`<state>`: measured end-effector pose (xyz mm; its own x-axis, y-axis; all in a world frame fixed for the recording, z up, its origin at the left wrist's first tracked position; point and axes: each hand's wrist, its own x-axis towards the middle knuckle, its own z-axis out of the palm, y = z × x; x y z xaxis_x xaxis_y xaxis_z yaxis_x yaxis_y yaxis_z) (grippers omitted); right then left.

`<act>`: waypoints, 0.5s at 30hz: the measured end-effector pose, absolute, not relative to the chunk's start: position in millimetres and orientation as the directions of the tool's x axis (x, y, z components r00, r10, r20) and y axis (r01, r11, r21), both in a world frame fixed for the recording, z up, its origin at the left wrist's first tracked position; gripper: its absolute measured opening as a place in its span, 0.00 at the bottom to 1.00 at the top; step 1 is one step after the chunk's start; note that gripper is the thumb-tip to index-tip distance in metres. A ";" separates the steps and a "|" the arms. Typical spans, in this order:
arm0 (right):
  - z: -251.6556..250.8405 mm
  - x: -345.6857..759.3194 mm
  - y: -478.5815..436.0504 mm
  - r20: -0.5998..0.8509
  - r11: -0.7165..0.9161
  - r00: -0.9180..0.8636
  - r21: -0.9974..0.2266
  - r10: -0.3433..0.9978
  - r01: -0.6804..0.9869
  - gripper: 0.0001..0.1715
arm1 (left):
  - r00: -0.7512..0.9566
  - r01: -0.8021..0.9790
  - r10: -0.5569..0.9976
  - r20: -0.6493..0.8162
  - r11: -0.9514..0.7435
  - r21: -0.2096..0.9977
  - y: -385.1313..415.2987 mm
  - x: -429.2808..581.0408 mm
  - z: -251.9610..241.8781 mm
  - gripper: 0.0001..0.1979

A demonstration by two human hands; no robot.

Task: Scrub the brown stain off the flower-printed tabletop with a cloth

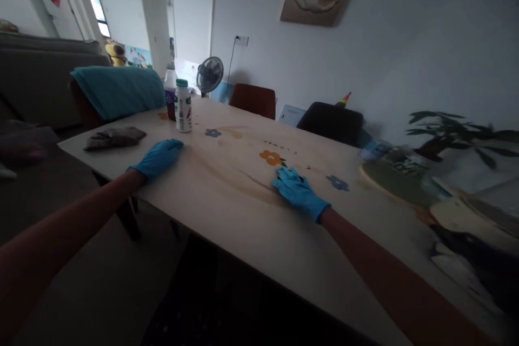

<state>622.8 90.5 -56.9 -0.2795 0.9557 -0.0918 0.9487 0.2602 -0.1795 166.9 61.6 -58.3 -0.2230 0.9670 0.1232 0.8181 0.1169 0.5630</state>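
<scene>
Both gloved palms are laid flat, nothing gripped: left hand (159, 157) near the white bottle (183, 106) and grey cloth (114, 137), right hand (299, 192) pressed on the stained worktop (243, 211); the cloth looks needed next

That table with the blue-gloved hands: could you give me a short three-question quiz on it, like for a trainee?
1. True or false: the left hand lies flat on the table.
2. What stands nearest the left hand? A) white bottle B) potted plant C) fan
3. Fill in: the right hand rests just below an orange ____ printed on the tabletop.

Key: 1 true; 2 A; 3 flower. Neither hand holds anything; a dark cloth lies near the table's far left edge.
</scene>
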 end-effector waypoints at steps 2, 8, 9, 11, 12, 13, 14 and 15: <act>-59.2 663.6 82.6 -0.083 0.279 -0.306 -0.242 0.948 0.929 0.41 | -0.212 0.814 0.969 0.125 0.105 0.571 61.9 167.4 -52.0 0.27; -37.1 724.9 69.5 0.270 0.325 -0.231 -0.386 0.935 0.863 0.44 | -0.097 0.790 0.976 0.193 -0.042 0.612 74.9 198.9 -21.1 0.28; -30.6 730.6 64.2 0.313 0.338 -0.219 -0.400 0.924 0.852 0.44 | -0.051 0.779 0.976 0.212 -0.094 0.620 77.7 212.6 -17.0 0.29; -19.0 741.5 48.9 0.323 0.362 -0.232 -0.436 0.917 0.824 0.42 | 0.082 0.747 0.966 0.244 -0.222 0.627 81.8 248.0 -11.9 0.28; -14.7 746.5 39.7 0.304 0.359 -0.232 -0.479 0.924 0.801 0.41 | 0.154 0.723 0.955 0.255 -0.285 0.630 82.9 269.2 -11.1 0.27; -11.7 751.1 30.2 0.278 0.340 -0.217 -0.546 0.936 0.766 0.39 | 0.240 0.695 0.936 0.257 -0.350 0.627 83.5 292.0 -11.4 0.27; -9.8 755.1 21.2 0.249 0.305 -0.187 -0.622 0.950 0.721 0.38 | 0.305 0.671 0.920 0.244 -0.390 0.631 83.6 315.9 -12.4 0.27; -9.1 758.6 13.4 0.219 0.266 -0.156 -0.689 0.963 0.674 0.38 | 0.353 0.651 0.908 0.226 -0.412 0.637 83.5 340.3 -13.9 0.27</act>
<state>758.6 13.4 -9.1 -0.1563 0.9632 0.2186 0.6739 0.2659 -0.6894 340.3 83.5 -13.9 0.3533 0.9078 0.2260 0.6513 -0.4122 0.6372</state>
